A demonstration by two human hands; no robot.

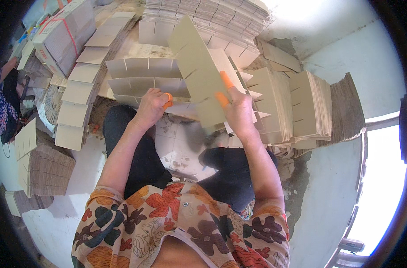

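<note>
My right hand [240,111] is closed on a long slotted cardboard strip [195,73], which it holds tilted up in front of me. Orange covers sit on that hand's thumb and a finger. My left hand [153,106], with an orange cover on one digit, is closed at the near edge of several slotted cardboard strips [141,84] standing on edge in rows. Whatever its fingers grip is hidden. Just beyond my right hand, more upright cardboard pieces [261,105] show pointed corners.
Bundles of cardboard strips [310,105] stand to the right, by a pale wall [346,58]. Tall stacks [203,20] rise at the back. On the left are a row of cardboard pieces [73,91], a strapped carton [62,38] and another bundle [47,167].
</note>
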